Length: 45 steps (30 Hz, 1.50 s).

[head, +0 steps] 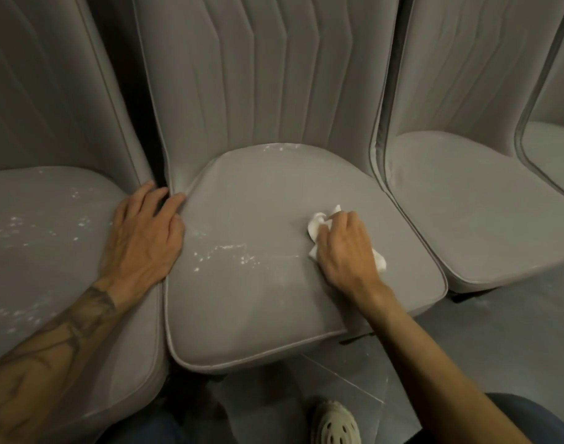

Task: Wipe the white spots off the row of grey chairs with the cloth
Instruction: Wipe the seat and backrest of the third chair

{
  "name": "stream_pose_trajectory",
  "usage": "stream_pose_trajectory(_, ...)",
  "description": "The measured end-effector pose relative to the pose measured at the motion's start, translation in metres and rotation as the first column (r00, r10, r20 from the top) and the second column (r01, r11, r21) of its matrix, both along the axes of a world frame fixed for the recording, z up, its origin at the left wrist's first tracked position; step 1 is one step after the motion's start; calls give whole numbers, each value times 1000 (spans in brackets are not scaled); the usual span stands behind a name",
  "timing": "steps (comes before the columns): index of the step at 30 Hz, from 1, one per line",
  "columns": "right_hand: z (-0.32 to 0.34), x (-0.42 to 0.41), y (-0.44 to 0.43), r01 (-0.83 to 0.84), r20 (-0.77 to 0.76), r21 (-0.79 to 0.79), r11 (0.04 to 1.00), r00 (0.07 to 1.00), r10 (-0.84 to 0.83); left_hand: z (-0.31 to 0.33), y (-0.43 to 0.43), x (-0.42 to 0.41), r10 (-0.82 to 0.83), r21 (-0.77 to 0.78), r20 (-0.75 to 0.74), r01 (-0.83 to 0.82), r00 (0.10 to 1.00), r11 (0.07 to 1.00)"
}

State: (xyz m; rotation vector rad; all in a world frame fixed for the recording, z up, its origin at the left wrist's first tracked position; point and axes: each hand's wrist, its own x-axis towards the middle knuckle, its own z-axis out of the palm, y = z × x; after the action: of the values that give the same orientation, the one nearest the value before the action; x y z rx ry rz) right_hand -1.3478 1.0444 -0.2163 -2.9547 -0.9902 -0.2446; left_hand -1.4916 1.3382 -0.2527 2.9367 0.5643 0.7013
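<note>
Right now the white cloth (317,224) sits bunched on the seat of the middle chair (267,302), toward its three o'clock side, and our right hand (344,248) covers most of it. The fingers curl round the wad and press it onto the grey fabric. A crumpled end pokes out past the fingertips at eleven o'clock, and another tuft shows beside the heel of the hand at four o'clock.

From the cloth, a band of white spots (229,254) lies at about eight o'clock on the same seat, and a thinner scatter runs along the seat's back edge at eleven o'clock.

At nine o'clock our left hand (146,232) lies flat with fingers spread wide, holding nothing. It rests on the edge of the left chair (50,200) and bridges the dark gap, fingertips touching the middle chair's back corner. The left chair's seat carries many more specks.

At three o'clock the right chair (466,203) stands just beside, and a further chair (556,145) peeks in at two o'clock. At six o'clock we see the grey floor (498,331) and a pale perforated shoe (335,424).
</note>
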Motion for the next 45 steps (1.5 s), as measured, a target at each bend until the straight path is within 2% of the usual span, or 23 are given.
stream_pose_trajectory(2, 1, -19, 21, -56, -31, 43, 998, 998, 57, 0, 0, 0, 6, 1, 1, -6, 1000, 1000)
stream_pose_trajectory(5, -8, -67, 41, -315, -83, 263, 912, 934, 347, -1, 0, 0, 7, 4, -1, -7, 1000, 1000)
stream_pose_trajectory(7, -5, -56, 38, -385, -128, 235, 893, 898, 421, 0, 0, 0, 5, 0, -7, -5, 1000, 1000)
stream_pose_trajectory(9, -6, -19, 31, -324, -115, 183, 928, 930, 348, 1, 0, 0, 12, -8, -20, -12, 1000, 1000)
stream_pose_trajectory(12, -5, 19, 36, -42, -78, 135, 990, 996, 53, 3, -2, -1, 20, -16, -29, -20, 999, 1000)
stream_pose_trajectory(13, -5, 13, 45, -14, -68, 122, 992, 997, 22, 4, -2, -1, 19, -18, -28, -20, 999, 1000)
stream_pose_trajectory(15, -12, -17, 66, -126, -96, 181, 975, 985, 145, 5, -3, -2, 21, -18, -30, -22, 999, 1000)
stream_pose_trajectory(17, -16, -51, 73, -391, -92, 214, 895, 904, 417, 6, -3, -2, 22, -11, -38, -22, 999, 1000)
stream_pose_trajectory(19, -11, -48, 69, -507, -125, 224, 832, 832, 540, 7, -3, -2, 11, -8, -44, -11, 999, 1000)
stream_pose_trajectory(21, -3, -17, 68, -444, -134, 234, 865, 867, 481, 8, -3, -4, 4, -19, -38, -5, 999, 1000)
stream_pose_trajectory(24, 3, 30, 88, -216, -160, 143, 966, 958, 238, 8, -4, -6, 8, -63, -29, -9, 1000, 998)
stream_pose_trajectory(25, 3, 28, 98, -199, -153, 109, 974, 965, 214, 8, -5, -6, 10, -74, -24, -11, 1000, 997)
stream_pose_trajectory(27, -4, 6, 112, -279, -160, 178, 944, 938, 307, 9, -5, -5, 6, -82, -14, -7, 1000, 997)
stream_pose_trajectory(29, -11, -25, 111, -471, -162, 279, 837, 836, 524, 9, -5, -6, 5, -85, -8, -6, 1000, 996)
stream_pose_trajectory(31, -10, -24, 107, -563, -192, 275, 779, 762, 618, 11, -6, -7, 4, -89, -8, -4, 1000, 996)
stream_pose_trajectory(35, 4, 19, 143, -436, -187, 215, 874, 860, 475, 18, -9, -12, -10, -77, -10, 9, 1000, 997)
stream_pose_trajectory(37, 4, 16, 164, -429, -155, 190, 883, 875, 459, 21, -9, -16, -8, -51, -7, 7, 1000, 999)
stream_pose_trajectory(39, -3, -6, 169, -491, -151, 244, 836, 832, 533, 23, -8, -23, 34, -21, -15, -34, 999, 999)
stream_pose_trajectory(42, -12, -33, 151, -611, -198, 333, 719, 700, 686, 25, -4, -36, 118, -3, -54, -118, 992, 993)
stream_pose_trajectory(43, -11, -30, 150, -615, -220, 332, 715, 687, 692, 26, -2, -41, 132, -2, -72, -132, 989, 991)
stream_pose_trajectory(45, -4, -15, 165, -566, -236, 314, 762, 731, 640, 25, -1, -49, 137, -1, -97, -138, 986, 990)
